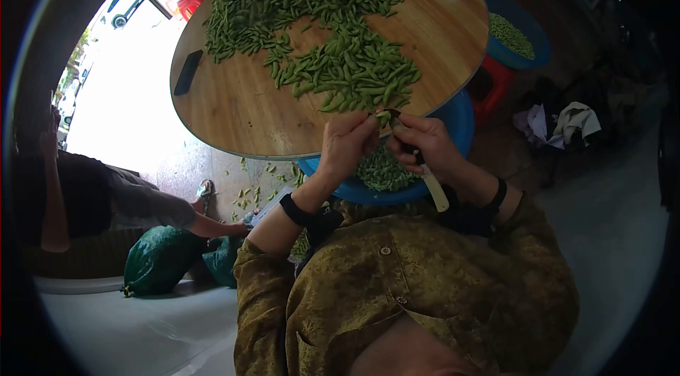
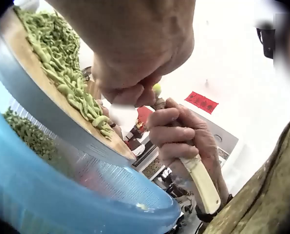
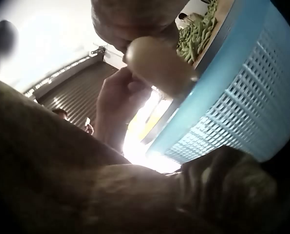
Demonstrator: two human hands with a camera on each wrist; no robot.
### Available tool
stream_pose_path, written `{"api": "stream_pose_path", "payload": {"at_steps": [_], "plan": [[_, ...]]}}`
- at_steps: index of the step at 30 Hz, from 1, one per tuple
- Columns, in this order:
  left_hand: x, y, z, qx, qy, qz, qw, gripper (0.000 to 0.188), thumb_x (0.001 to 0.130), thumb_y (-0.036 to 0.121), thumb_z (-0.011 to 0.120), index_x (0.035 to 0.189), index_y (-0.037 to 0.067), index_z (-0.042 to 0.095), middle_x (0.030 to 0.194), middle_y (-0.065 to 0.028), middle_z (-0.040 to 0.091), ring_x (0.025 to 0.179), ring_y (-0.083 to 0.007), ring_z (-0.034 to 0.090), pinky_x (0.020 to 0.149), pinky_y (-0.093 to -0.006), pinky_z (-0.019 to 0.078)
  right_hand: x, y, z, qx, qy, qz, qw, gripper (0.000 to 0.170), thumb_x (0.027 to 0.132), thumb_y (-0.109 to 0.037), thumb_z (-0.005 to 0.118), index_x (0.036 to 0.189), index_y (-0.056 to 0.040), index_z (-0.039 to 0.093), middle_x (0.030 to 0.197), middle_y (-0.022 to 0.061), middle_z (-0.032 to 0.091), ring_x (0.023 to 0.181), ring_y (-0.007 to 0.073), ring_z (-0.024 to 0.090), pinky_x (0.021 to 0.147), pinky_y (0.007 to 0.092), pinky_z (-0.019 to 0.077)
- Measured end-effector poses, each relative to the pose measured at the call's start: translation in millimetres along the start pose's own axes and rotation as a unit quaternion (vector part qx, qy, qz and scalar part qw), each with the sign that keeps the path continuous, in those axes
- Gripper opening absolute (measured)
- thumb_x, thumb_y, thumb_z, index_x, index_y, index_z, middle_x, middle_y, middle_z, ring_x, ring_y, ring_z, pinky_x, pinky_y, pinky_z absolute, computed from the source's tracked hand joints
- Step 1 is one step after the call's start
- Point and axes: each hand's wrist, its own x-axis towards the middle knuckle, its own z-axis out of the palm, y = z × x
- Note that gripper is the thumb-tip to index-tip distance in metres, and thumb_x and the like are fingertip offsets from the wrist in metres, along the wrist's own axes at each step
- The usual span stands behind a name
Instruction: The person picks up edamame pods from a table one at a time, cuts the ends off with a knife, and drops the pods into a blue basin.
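Note:
Close in front of the chest, both hands meet over the near edge of the round wooden table. My left hand pinches a green bean pod between thumb and finger. My right hand grips a knife with a cream handle, which sticks out below the fist. The knife's dark end is right at the pod, partly hidden by the fingers. In the left wrist view the curled right fingers wrap the handle. A heap of green pods lies just beyond the hands.
Under the hands stands a blue basket holding green beans. Another blue basin sits beside a red stool. A dark flat object lies on the table's left. Green sacks and a person's arm are at left.

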Motion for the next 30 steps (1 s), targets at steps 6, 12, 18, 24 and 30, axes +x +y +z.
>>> {"api": "stream_pose_path", "payload": {"at_steps": [6,12,18,24,30], "plan": [[1,-19,4,0.077,0.001,0.015,0.997,0.022,0.09,0.016,0.057,0.078,-0.002,0.058,0.061,-0.0038,0.057,0.055,-0.0086,0.052,0.05,-0.0258,0.0401,8,3,-10,-0.431,0.078,-0.171,0.883,0.023,0.09,-0.014,0.059,0.107,0.0002,0.052,0.082,0.0076,0.056,0.059,0.0111,0.051,0.049,0.0298,0.041],[-6,-37,10,0.073,-0.037,0.066,0.994,0.02,0.089,0.014,0.054,0.08,-0.004,0.056,0.062,-0.0054,0.058,0.056,-0.0098,0.055,0.052,-0.0266,0.0423,9,2,-9,-0.606,0.089,-0.302,0.73,0.027,0.078,-0.01,0.066,0.095,0.0019,0.048,0.083,0.0176,0.052,0.074,0.0342,0.056,0.062,0.0405,0.044],[-14,-23,17,0.065,-0.084,0.006,0.994,0.016,0.092,0.012,0.053,0.09,-0.002,0.059,0.068,-0.0009,0.058,0.058,-0.0067,0.051,0.052,-0.0221,0.0409,11,4,-13,-0.651,0.051,-0.233,0.72,0.029,0.078,-0.013,0.063,0.094,0.0041,0.046,0.088,0.0247,0.053,0.081,0.042,0.057,0.067,0.0458,0.0471],[-15,-23,20,-0.029,-0.089,-0.058,0.994,0.016,0.092,0.012,0.053,0.086,-0.001,0.059,0.069,-0.0038,0.06,0.055,-0.0088,0.054,0.045,-0.0218,0.0403,9,3,-15,-0.654,0.006,-0.227,0.722,0.026,0.078,-0.012,0.061,0.091,0.0047,0.046,0.087,0.024,0.053,0.079,0.0429,0.057,0.067,0.0459,0.0472],[-15,-17,18,-0.003,-0.077,-0.052,0.996,0.015,0.092,0.012,0.053,0.086,0.0,0.059,0.067,-0.0018,0.058,0.054,-0.0067,0.051,0.045,-0.0207,0.0377,15,-4,-16,-0.664,-0.025,-0.238,0.708,0.023,0.077,-0.009,0.061,0.087,0.0045,0.045,0.084,0.0237,0.054,0.079,0.0427,0.058,0.067,0.0453,0.0475]]}}
